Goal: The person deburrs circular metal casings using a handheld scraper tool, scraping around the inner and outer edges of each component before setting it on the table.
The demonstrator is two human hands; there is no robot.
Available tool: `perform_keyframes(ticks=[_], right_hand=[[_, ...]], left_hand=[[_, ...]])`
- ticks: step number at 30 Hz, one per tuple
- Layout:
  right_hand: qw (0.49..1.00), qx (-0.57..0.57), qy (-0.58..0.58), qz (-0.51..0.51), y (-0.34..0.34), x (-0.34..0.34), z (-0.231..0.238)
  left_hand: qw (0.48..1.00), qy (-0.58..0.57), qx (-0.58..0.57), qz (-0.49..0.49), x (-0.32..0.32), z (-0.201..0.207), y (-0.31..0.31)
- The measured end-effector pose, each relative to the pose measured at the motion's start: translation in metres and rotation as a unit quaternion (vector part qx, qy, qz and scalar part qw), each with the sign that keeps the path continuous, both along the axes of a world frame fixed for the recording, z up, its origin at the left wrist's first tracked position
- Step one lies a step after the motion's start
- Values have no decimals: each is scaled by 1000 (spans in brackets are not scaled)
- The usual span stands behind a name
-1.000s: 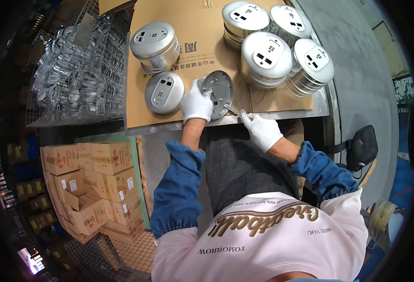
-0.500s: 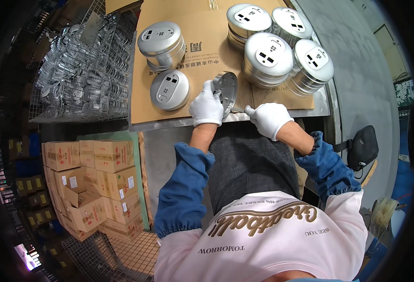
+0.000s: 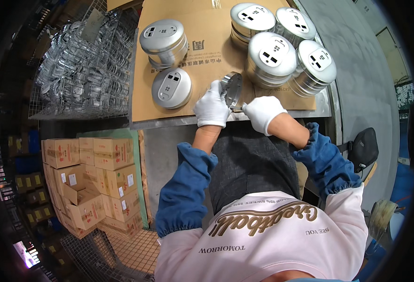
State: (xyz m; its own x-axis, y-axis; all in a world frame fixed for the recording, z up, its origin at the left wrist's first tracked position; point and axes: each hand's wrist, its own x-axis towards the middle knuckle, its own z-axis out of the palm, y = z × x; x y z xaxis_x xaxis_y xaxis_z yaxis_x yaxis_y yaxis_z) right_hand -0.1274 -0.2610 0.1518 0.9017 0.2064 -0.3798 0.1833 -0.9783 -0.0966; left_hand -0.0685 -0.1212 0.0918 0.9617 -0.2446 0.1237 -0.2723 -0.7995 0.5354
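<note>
My left hand, in a white glove, grips a round, shallow metal cover by its edge. The cover is tilted on its side, its grey hollow inside turned toward the right. My right hand, also gloved, is closed on a thin metal tool whose tip is at the cover's lower rim. Most of that tool is hidden in the glove, so its kind does not show. Left of my left hand lies a silver round cover with an oval plate and two dark square openings.
Stacked silver covers stand at the far left of the cardboard-topped table; several more stacks stand at the right. A wire basket of metal parts adjoins the table's left side. Cartons are piled below it.
My right hand has moved slightly left and up, closer to the cover. The cover has turned a little in my left hand. The view has shifted slightly.
</note>
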Motion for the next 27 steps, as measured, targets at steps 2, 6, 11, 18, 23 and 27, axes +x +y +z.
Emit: perform_keyframes(ticks=[2, 6, 11, 18, 23, 27], right_hand=[[999, 0, 36, 10, 4, 11, 12], [999, -14, 21, 37, 11, 14, 12], [998, 25, -50, -14, 5, -21, -24], [985, 86, -137, -56, -2, -59, -81], [954, 200, -202, -92, -17, -71, -105], [965, 211, -70, -139, -20, -75, -82]], left_hand=[[1000, -6, -6, -9, 0, -2, -1], [1000, -5, -28, 2, 8, -9, 5], [991, 64, -100, 66, 12, -12, 11], [966, 38, -233, 110, 1, -42, 29], [868, 181, -459, 64, -8, -42, 54], [772, 371, -504, 112, -2, -34, 77]])
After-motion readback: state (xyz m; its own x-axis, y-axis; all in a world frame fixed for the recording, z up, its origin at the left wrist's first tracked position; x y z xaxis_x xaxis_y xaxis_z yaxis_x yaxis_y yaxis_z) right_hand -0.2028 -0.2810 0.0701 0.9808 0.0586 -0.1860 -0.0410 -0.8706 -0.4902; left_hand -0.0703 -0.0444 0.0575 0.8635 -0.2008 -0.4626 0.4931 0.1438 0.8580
